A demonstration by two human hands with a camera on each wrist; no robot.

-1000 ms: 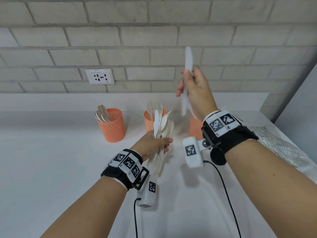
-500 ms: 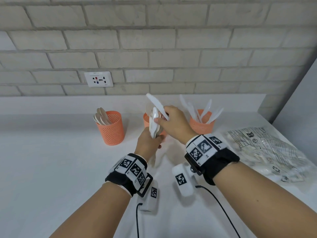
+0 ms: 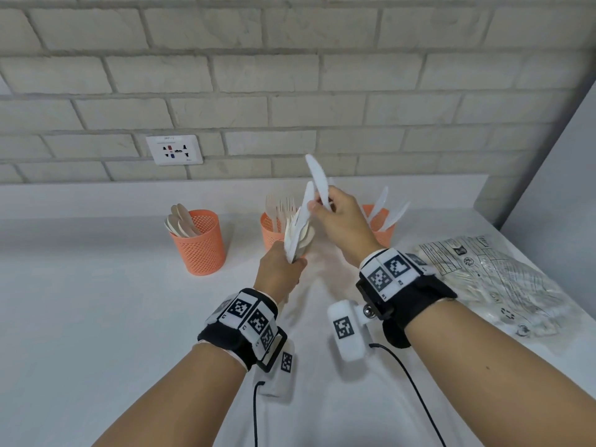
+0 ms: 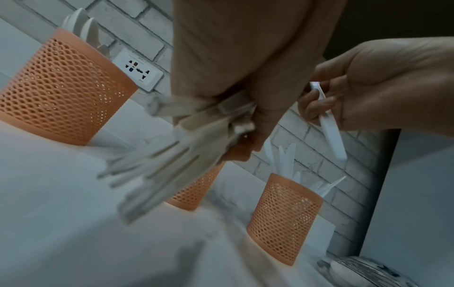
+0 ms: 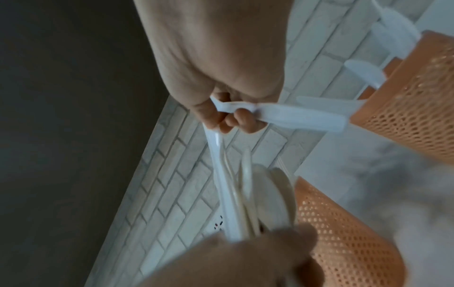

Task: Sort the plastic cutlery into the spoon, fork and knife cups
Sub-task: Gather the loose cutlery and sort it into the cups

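Three orange mesh cups stand in a row at the far side of the white counter [image 3: 96, 317]: the spoon cup [image 3: 201, 250] left, the fork cup [image 3: 269, 232] middle, the knife cup [image 3: 382, 227] right. A clear plastic bag [image 3: 503, 285] lies at the right, near the knife cup

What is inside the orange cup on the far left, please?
Inside the left orange cup, several pale spoons stand with their bowls above the rim. Their handles and the cup's bottom are hidden by the mesh wall.
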